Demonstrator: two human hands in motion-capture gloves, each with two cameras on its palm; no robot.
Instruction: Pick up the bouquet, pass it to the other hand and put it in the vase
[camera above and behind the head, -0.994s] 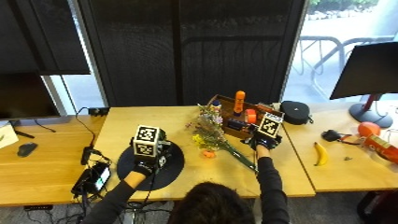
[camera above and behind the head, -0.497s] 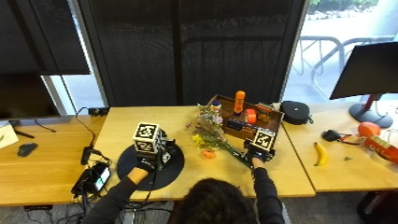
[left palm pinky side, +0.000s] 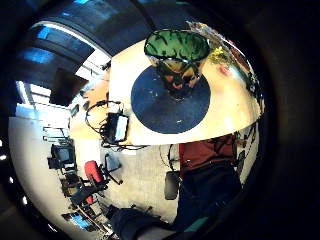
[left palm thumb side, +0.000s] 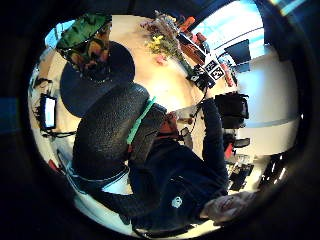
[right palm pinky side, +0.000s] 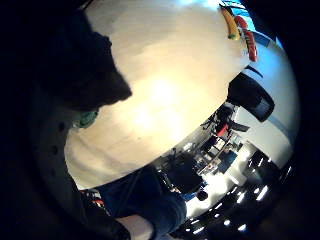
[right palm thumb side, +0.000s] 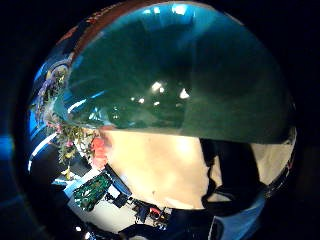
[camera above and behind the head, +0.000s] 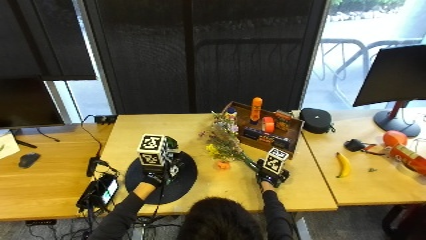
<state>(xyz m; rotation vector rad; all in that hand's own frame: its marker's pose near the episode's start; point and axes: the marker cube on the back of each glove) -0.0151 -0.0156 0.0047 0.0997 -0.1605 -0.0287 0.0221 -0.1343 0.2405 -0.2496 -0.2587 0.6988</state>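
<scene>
The bouquet (camera above and behind the head: 223, 141) lies on the wooden table, flowers toward the far side and green stems running to the near right. My right hand (camera above and behind the head: 271, 175) is down on the stem end and grips it; the green stem (right palm thumb side: 175, 85) fills the right thumb side palm view, with the flowers (right palm thumb side: 67, 132) beyond. A green patterned vase (camera above and behind the head: 173, 148) stands upright on a round black mat (camera above and behind the head: 181, 181), left of the bouquet. In front of the vase (left palm pinky side: 177, 60), my left hand (camera above and behind the head: 154, 176) rests over the mat and holds nothing.
A brown tray (camera above and behind the head: 234, 109) with an orange bottle (camera above and behind the head: 256, 108) and small items stands behind the bouquet. A banana (camera above and behind the head: 343, 165) lies on the table to the right, a black case (camera above and behind the head: 316, 120) beyond it. A phone with cables (camera above and behind the head: 100, 190) sits at the left edge.
My right hand has moved from beside the brown tray toward me along the stems, down to the stem end. The left hand has hardly moved.
</scene>
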